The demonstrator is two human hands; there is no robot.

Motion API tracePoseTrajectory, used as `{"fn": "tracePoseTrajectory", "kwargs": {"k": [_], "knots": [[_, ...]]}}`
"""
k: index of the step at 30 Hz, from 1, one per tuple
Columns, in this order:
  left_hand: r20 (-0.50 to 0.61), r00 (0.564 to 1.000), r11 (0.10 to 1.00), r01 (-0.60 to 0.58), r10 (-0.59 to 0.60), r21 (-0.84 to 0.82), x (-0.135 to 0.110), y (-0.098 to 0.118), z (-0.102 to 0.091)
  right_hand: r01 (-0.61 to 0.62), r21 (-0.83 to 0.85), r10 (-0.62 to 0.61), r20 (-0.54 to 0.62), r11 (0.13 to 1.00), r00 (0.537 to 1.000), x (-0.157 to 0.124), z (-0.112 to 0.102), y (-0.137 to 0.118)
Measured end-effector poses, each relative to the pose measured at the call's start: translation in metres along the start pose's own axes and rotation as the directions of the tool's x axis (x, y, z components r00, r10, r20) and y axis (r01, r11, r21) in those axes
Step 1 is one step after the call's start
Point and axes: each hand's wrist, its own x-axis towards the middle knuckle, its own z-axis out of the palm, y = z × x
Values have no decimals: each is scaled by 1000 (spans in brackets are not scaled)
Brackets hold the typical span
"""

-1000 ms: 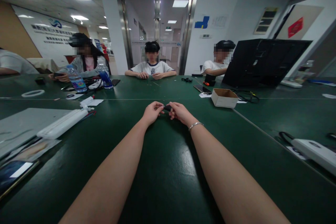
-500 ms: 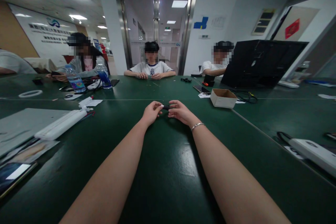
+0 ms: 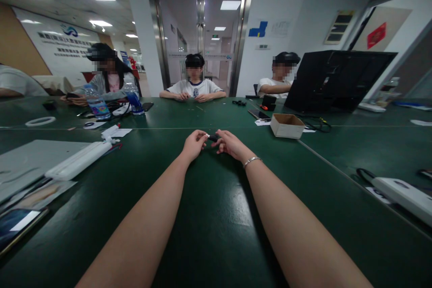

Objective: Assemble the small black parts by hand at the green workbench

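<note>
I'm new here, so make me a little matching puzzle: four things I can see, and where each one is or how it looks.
1. small dark object
2. bracelet
3. small box
4. ring-shaped item

A. around the right wrist
B. white, lying at the left
C. between the left fingers and right fingers
D. open-topped

Pairs: 1-C, 2-A, 3-D, 4-B

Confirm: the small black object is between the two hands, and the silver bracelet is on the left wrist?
Wrong wrist: the head view shows the silver bracelet on the right one. The small black object is indeed between the left hand and the right hand.
</note>
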Motion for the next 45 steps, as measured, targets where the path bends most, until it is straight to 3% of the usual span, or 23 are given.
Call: {"fn": "tracePoseTrajectory", "kwargs": {"k": [4,8,13,18,22,26,30,35,41,45], "knots": [[-3,1000,1000,5,-5,-21,0,0,0,61,8,-61,9,998,998,-1,0,0],[0,1000,1000,10,-10,-28,0,0,1,2,10,-2,22,1000,1000,0,0,0],[-28,999,998,14,-16,-60,0,1,0,94,-7,-93,16,996,995,-1,1,0],[-20,999,998,24,-25,-55,0,2,1,36,-33,-36,2,999,999,-1,2,-1],[-28,999,997,28,-30,-69,0,3,1,82,2,-82,5,997,997,-1,1,-2],[-15,999,998,33,-34,-60,0,4,1,35,-6,-35,10,999,999,0,0,0],[-36,999,997,39,-41,-64,0,4,1,91,-1,-91,22,996,996,0,0,0],[-17,999,997,41,-42,-62,0,3,1,6,38,-7,25,999,1000,0,-2,0],[-50,998,995,40,-45,-90,2,0,1,44,47,-48,75,998,996,3,-4,1],[-31,999,997,30,-32,-75,3,-2,1,-30,56,28,30,998,999,2,-3,0]]}}
